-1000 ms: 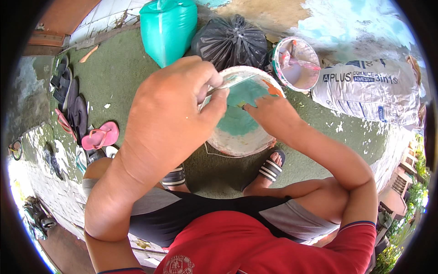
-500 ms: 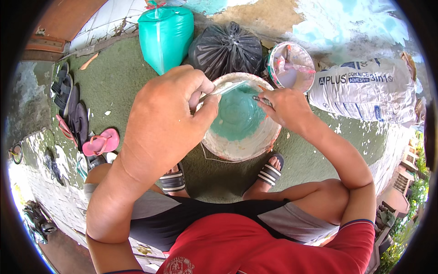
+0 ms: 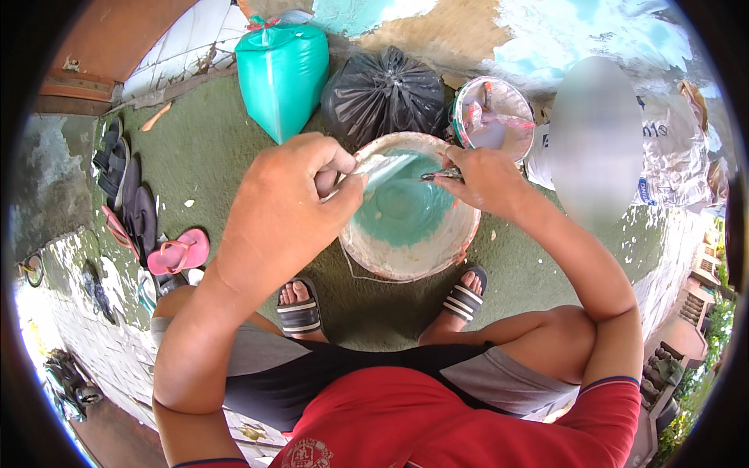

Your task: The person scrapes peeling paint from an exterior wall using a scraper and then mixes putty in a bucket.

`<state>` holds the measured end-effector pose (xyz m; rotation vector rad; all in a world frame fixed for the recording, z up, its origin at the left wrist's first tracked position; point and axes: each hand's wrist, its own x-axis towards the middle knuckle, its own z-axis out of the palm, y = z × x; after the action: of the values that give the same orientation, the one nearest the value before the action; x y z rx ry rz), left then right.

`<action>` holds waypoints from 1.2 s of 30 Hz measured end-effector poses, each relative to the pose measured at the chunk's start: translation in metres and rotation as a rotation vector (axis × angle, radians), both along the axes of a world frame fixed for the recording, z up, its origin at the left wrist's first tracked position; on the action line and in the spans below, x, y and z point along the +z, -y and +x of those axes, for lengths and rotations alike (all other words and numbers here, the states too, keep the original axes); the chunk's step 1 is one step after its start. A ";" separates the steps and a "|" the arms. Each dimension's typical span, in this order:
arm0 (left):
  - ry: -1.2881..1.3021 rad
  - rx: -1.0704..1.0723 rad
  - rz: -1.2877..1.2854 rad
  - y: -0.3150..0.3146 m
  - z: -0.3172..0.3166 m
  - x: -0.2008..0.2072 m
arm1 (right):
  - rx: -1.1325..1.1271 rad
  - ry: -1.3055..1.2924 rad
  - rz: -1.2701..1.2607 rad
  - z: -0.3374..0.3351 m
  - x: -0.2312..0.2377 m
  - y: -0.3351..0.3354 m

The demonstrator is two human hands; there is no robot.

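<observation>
Between my feet stands a white bucket (image 3: pixel 373 264), its inside coated with teal paint or paste (image 3: pixel 402 214). Over its far left rim, my left hand (image 3: pixel 290 207) pinches a thin, pale flat strip (image 3: pixel 388 167) between thumb and fingers. The strip slants out over the teal contents. At the far right rim my right hand (image 3: pixel 490 179) is closed around a small tool with a dark metallic end (image 3: pixel 437 175). That end points left toward the strip, and the tool's exact kind is hard to make out.
Behind the bucket sit a teal plastic bag (image 3: pixel 282 78), a black tied bag (image 3: pixel 384 93) and a smaller pail (image 3: pixel 511 144) with pinkish-red smears. A partly blurred white sack (image 3: pixel 671 156) lies right. Pink flip-flops (image 3: pixel 179 252) and dark sandals (image 3: pixel 113 168) line the left.
The pale strip is tilted differently and shows more of its flat face. My right hand's tool has shifted slightly left. The whole view has moved a little.
</observation>
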<state>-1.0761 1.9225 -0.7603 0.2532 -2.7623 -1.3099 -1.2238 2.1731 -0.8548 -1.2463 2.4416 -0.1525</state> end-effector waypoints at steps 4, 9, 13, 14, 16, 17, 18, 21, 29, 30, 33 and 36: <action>0.204 0.038 0.075 0.000 -0.004 -0.009 | -0.034 -0.128 0.008 -0.003 -0.005 -0.005; 0.192 0.024 0.020 0.003 0.000 -0.031 | -0.045 -0.219 -0.245 0.012 0.031 0.014; 0.096 -0.096 -0.122 -0.014 0.001 -0.043 | 0.172 0.057 -0.535 0.034 0.058 0.031; 0.077 -0.102 -0.114 -0.017 0.001 -0.045 | 0.181 0.045 -0.552 0.038 0.056 0.032; 0.064 -0.106 -0.098 -0.022 0.002 -0.047 | 0.143 0.105 -0.559 0.043 0.050 0.029; 0.079 -0.127 -0.098 -0.022 0.002 -0.048 | 0.096 0.178 -0.542 0.045 0.047 0.029; 0.069 -0.151 -0.107 -0.022 0.003 -0.049 | 0.068 0.204 -0.539 0.047 0.047 0.031; 0.025 -0.176 -0.052 -0.018 0.011 -0.047 | 0.050 0.229 -0.506 0.052 0.046 0.036; 0.352 0.228 -0.326 -0.015 0.042 -0.124 | -0.061 0.325 -0.383 0.028 0.041 0.003; 0.533 0.103 -0.101 -0.009 0.040 -0.139 | -0.089 0.346 -0.326 0.024 0.039 -0.002; 0.645 0.078 0.168 -0.015 0.039 -0.169 | -0.068 0.354 -0.310 0.016 0.027 -0.007; 0.642 0.179 0.264 -0.019 0.036 -0.178 | -0.071 0.365 -0.276 0.014 0.030 -0.004</action>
<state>-1.0399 1.9414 -0.9382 1.0851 -2.9141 -1.7909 -1.2099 2.1768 -0.8253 -1.1207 2.1951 -0.6944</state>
